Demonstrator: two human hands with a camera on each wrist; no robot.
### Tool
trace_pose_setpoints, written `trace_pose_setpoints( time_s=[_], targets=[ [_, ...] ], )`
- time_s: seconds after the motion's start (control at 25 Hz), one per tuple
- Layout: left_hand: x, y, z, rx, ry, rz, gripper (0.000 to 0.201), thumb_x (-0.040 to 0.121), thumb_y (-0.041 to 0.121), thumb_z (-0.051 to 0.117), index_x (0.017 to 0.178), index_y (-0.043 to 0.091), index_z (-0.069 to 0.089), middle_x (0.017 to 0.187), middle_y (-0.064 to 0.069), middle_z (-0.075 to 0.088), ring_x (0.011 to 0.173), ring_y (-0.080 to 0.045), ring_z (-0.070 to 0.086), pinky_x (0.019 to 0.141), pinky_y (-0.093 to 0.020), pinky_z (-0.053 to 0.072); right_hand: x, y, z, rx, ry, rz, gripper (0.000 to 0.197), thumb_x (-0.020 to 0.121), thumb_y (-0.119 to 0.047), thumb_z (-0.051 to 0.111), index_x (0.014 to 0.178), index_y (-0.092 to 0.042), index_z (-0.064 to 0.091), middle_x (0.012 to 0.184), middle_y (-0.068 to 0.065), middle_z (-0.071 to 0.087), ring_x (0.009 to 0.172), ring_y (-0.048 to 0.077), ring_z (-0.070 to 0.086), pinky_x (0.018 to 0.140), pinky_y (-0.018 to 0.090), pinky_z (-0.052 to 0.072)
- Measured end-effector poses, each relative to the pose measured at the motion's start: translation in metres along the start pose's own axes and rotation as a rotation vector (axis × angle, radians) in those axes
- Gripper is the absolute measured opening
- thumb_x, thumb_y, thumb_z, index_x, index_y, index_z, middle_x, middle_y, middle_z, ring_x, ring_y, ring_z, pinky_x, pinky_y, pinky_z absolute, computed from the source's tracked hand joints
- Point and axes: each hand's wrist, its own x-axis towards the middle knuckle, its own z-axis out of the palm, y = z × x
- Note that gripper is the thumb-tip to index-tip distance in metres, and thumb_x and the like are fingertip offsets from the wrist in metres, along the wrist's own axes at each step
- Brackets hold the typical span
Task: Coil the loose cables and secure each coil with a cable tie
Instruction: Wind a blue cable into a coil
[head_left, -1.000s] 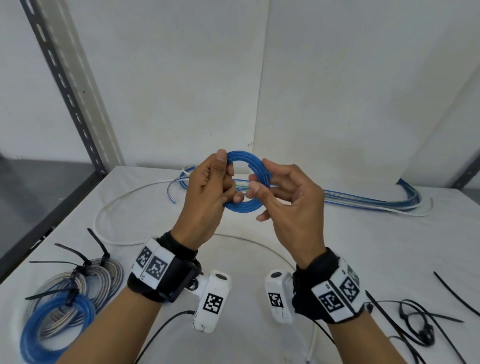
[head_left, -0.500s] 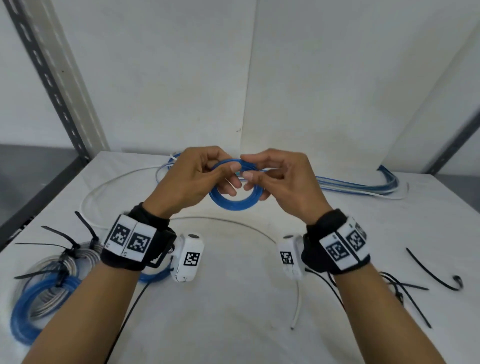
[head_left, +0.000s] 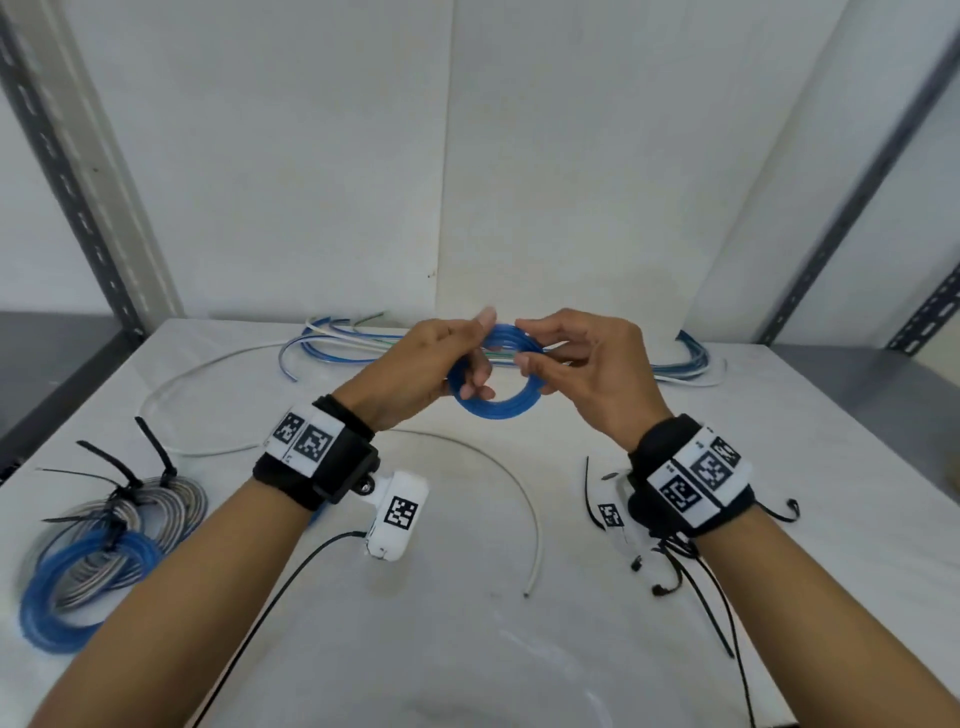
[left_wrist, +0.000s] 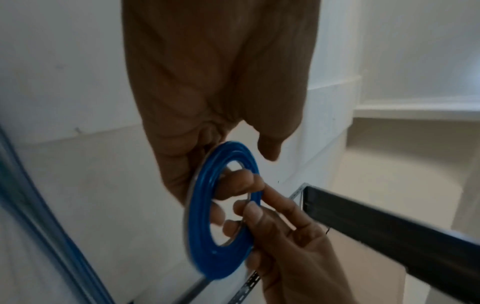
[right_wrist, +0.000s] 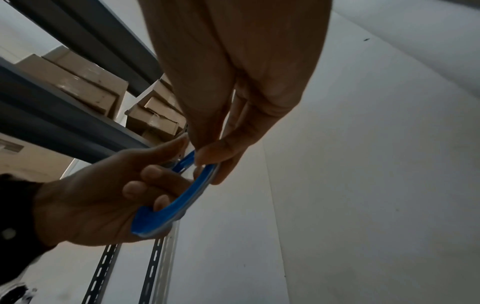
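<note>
While hands (head_left: 519, 364) hold coil (head_left: 498, 408), head-only: ties (head_left: 717, 597).

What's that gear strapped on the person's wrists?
Both forearms are bare. Each wrist wears a black band carrying white tags printed with black square codes. A small white camera block, also coded, hangs under each; a thin black cable trails from the left one.
</note>
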Motion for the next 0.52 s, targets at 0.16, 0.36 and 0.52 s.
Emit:
trace_pose_setpoints(
  time_s=[0.16,0.36,0.52],
  targets=[
    [-0.006,0.010,0.017,-0.054,-0.107,-0.200,0.044,0.108,0.040,0.038,0.083,0.010,0.057,0.056,0.002,0.030,0.046,-0.012,0.026,0.071,-0.033,0.051,-0.020,-0.007,-0.008,-0.040,-0.055,0.031,0.023,0.086,-0.008,0.078,0.109,-0.013,0.075,0.098,0.010,0.072,0.079,0.023,0.073,0.061,0.024,0.057],
    [-0.017,-0.001,0.032,0.073,-0.018,-0.163,0.039,0.109,0.038,0.038,0.083,0.012,0.053,0.064,0.002,0.025,0.049,-0.011,0.021,0.062,-0.028,0.039,-0.026,0.004,-0.023,0.016,0.005,0.189,0.019,0.093,-0.021,0.073,0.107,-0.010,0.074,0.098,0.011,0.076,0.080,0.021,0.076,0.065,0.035,0.062],
    [-0.023,-0.011,0.034,0.164,0.113,-0.120,0.036,0.107,0.037,0.043,0.082,0.012,0.053,0.081,-0.013,0.031,0.050,-0.012,0.026,0.062,-0.033,0.034,-0.025,0.081,-0.032,-0.560,-0.136,0.723,0.040,0.093,-0.046,0.067,0.088,-0.006,0.069,0.086,0.015,0.077,0.067,0.022,0.073,0.076,0.037,0.062]
  ],
)
